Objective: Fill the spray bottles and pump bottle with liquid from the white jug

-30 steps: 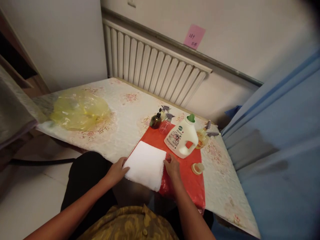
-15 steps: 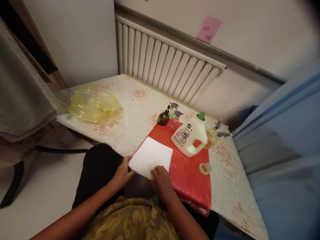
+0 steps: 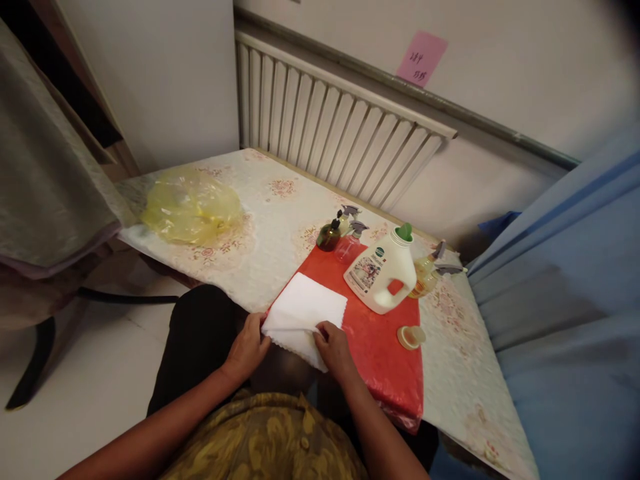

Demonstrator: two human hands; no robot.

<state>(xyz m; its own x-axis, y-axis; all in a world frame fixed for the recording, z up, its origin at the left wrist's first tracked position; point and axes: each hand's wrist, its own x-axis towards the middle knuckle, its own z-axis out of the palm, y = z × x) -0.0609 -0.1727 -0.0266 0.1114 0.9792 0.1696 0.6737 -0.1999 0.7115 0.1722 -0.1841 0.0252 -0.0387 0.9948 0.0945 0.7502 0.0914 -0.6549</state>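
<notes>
A folded white cloth [image 3: 306, 311] lies on the near left part of a red plastic sheet [image 3: 373, 340] at the table's front edge. My left hand [image 3: 246, 349] grips the cloth's near left corner, fingers curled round it. My right hand [image 3: 333, 347] pinches its near edge, and the top layer is lifted slightly there. Behind the cloth on the red sheet stands a white detergent jug [image 3: 383, 273] with a green cap.
Small spray and pump bottles [image 3: 340, 233] stand behind the red sheet, two more [image 3: 433, 272] right of the jug. A small round cap [image 3: 411, 337] lies on the tablecloth [image 3: 260, 233]. A yellow plastic bag [image 3: 190, 207] sits far left. Radiator behind; blue fabric [image 3: 565, 287] at right.
My right hand has moved from the cloth's right side to its near edge. Both hands have closed on the cloth and raised its near edge a little.
</notes>
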